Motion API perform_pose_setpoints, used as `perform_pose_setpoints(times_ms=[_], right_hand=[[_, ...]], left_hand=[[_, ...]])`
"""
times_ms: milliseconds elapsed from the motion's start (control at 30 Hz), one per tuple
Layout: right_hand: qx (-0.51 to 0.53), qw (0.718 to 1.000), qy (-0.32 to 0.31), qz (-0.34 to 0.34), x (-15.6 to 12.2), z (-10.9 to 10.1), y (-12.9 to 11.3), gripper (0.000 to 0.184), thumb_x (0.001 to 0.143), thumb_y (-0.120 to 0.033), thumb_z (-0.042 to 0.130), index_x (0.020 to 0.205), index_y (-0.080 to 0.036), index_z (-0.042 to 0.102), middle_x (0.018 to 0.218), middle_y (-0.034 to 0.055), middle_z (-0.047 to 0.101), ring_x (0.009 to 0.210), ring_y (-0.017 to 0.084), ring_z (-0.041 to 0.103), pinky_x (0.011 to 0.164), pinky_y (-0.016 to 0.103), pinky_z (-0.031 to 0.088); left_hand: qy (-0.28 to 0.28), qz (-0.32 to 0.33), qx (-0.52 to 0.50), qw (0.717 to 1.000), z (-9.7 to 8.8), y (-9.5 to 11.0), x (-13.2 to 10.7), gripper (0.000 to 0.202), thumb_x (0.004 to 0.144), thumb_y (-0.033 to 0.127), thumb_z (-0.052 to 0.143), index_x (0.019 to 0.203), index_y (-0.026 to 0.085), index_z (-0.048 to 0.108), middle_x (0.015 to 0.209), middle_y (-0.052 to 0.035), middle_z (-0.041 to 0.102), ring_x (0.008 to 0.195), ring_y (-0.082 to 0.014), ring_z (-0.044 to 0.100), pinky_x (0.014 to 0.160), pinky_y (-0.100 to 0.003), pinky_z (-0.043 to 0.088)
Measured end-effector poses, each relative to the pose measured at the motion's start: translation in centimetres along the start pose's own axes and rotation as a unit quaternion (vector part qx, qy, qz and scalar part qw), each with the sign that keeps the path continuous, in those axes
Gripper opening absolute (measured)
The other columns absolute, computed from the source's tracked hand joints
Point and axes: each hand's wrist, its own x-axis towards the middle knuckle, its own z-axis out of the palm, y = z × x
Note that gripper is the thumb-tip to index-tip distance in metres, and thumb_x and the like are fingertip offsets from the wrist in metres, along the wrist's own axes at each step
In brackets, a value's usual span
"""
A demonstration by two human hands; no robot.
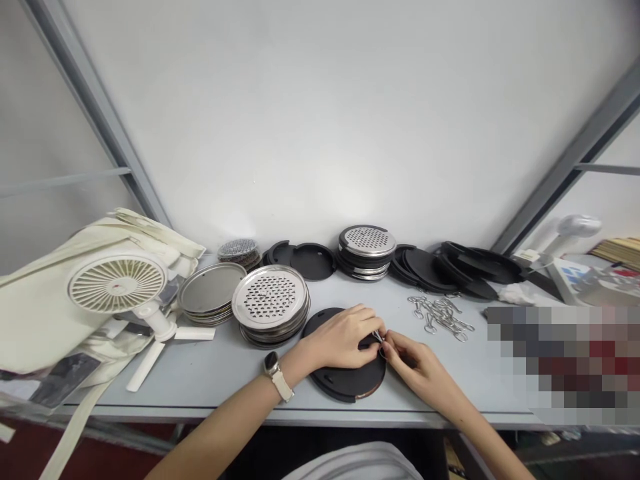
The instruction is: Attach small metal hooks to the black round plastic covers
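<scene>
Head view, left hand: the person's left hand lies palm-down across the disc, forearm slanting in from lower left; its thumb and forefinger curl toward the clip, though whether they grip it cannot be told.
Head view, right hand: the right hand comes in from lower right, fingers bent, thumb and fingertips pinching the clip.
Clip: one small silver bent-wire clip, at the disc's right edge, between both hands' fingertips.
Disc: one round black disc, flat on the grey table under the left hand.
Wire pile: one loose heap of silver looped wire pieces, right of the hands; they overlap, so no exact count.
Silver stacks: three, namely plain round metal plates, large perforated metal discs and smaller perforated discs behind.
Mixed stack: one, a perforated silver disc with a black rim on top.
Fan: one cream plastic fan, far left.
Watch: one, pale-strapped, left wrist.
</scene>
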Motion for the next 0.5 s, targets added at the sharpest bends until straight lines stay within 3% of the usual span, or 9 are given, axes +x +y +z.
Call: perform_pose_setpoints(times_ms=[500], right_hand=[[-0.003,1.0,0.024,0.014,0.29,0.16,0.41,0.035,0.095,-0.04,0.041,0.067,-0.022,0.03,0.064,-0.0056,0.027,0.059,0.012,0.027,0.053,0.024,0.025]], left_hand=[[0.007,-0.017,0.018,1.0,0.14,-0.03,-0.26,0.018,0.083,0.015,0.057,0.1,0.017,0.052,0.098,-0.0064,0.053,0.098,-0.0211,0.051,0.085,-0.029,0.045]])
